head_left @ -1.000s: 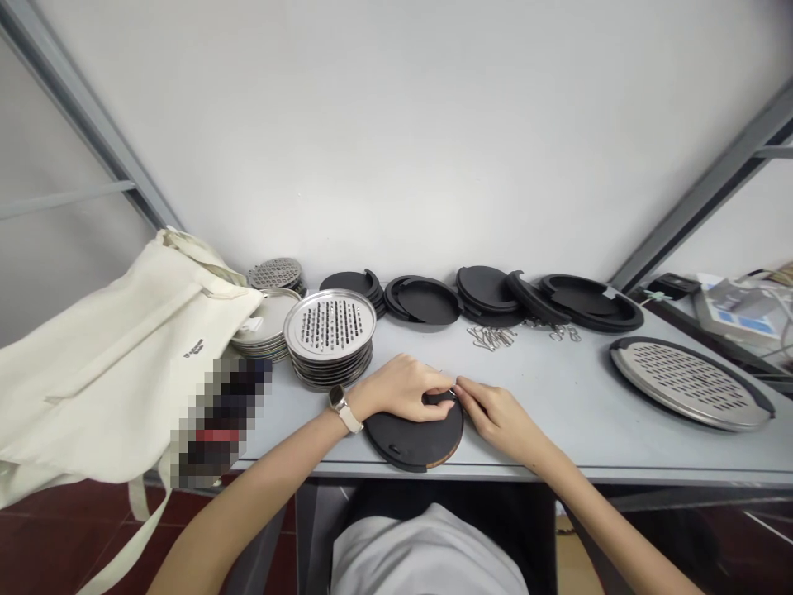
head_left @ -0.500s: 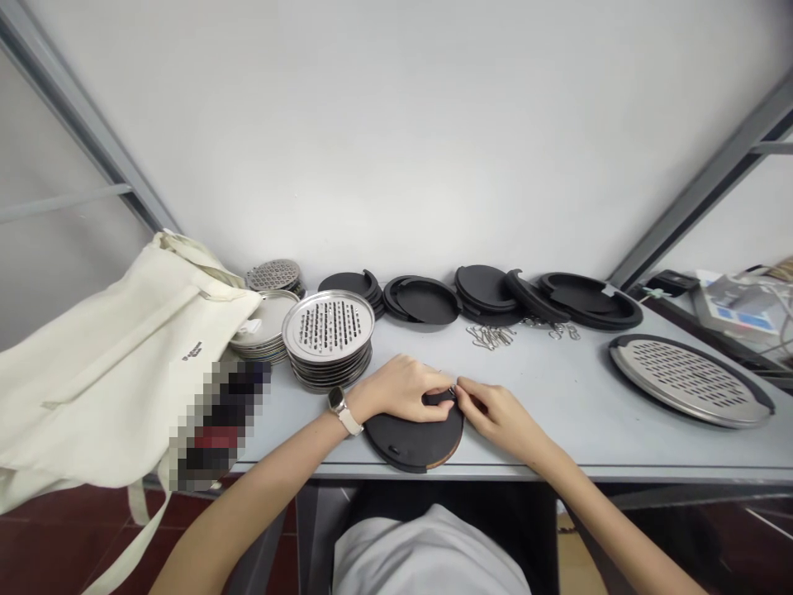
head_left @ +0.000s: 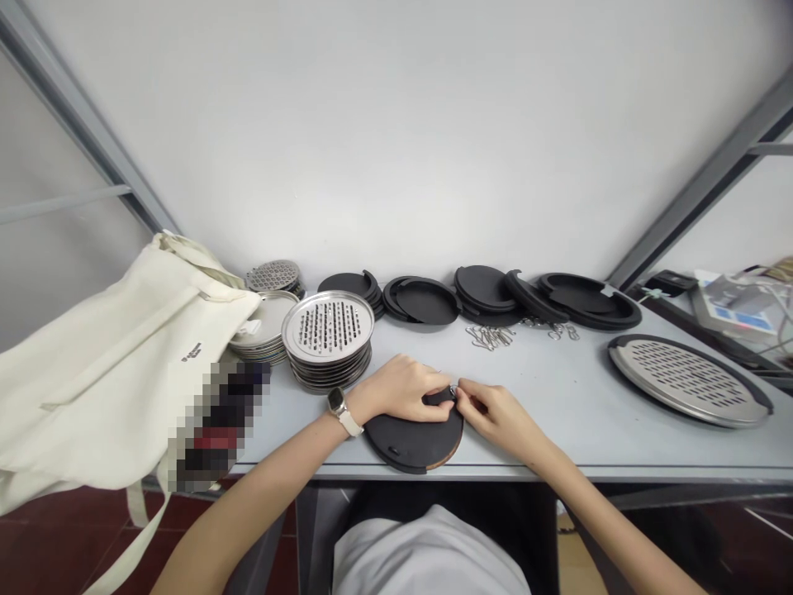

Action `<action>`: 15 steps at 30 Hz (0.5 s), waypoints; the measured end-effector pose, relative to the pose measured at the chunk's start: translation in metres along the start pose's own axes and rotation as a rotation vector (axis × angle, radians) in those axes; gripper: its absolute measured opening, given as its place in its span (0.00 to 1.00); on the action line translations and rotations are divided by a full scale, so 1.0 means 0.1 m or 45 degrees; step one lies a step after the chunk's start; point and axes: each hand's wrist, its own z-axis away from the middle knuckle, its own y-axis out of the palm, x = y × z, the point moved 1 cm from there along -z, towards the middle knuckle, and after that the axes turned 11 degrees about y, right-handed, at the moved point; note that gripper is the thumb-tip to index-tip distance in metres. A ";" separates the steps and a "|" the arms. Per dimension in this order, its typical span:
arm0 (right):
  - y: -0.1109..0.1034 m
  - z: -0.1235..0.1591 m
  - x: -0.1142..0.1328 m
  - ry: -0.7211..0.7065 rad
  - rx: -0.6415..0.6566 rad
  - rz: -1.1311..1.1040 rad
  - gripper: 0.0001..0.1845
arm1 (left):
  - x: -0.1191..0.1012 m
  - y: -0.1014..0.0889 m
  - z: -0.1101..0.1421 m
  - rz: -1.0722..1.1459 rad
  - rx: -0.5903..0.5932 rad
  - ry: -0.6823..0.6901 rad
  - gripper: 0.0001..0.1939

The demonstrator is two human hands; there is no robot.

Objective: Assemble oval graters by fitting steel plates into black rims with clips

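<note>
A round black disc (head_left: 405, 440) with a brownish strip along its lower right edge lies flat near the table's front edge. My left hand (head_left: 405, 387) rests over its far side, fingers curled round a short black tab (head_left: 437, 397) at the rim. At the tab's end shows a small metal hook (head_left: 453, 392), pinched by the fingertips of my right hand (head_left: 499, 413). The hook is partly hidden by those fingers, so I cannot tell whether it passes through the tab.
Left of my hands stands a stack of round metal graters (head_left: 328, 329), beside a cream bag (head_left: 124, 372). Black round holders (head_left: 424, 300) line the wall. Loose metal hooks (head_left: 489, 337) lie before them. A large perforated metal plate (head_left: 687, 380) lies at right.
Both hands stay in place on the disc and hook. A little more of the metal hook shows between them now.
</note>
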 end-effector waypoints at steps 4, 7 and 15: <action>0.00 0.00 -0.01 0.015 -0.002 0.004 0.17 | 0.00 0.00 0.00 -0.015 -0.001 -0.003 0.12; 0.00 -0.01 -0.01 0.004 -0.007 0.006 0.17 | 0.00 0.00 0.00 -0.016 0.009 -0.005 0.12; 0.00 -0.02 0.00 -0.011 -0.033 0.022 0.16 | -0.01 -0.01 -0.01 0.006 0.033 0.016 0.12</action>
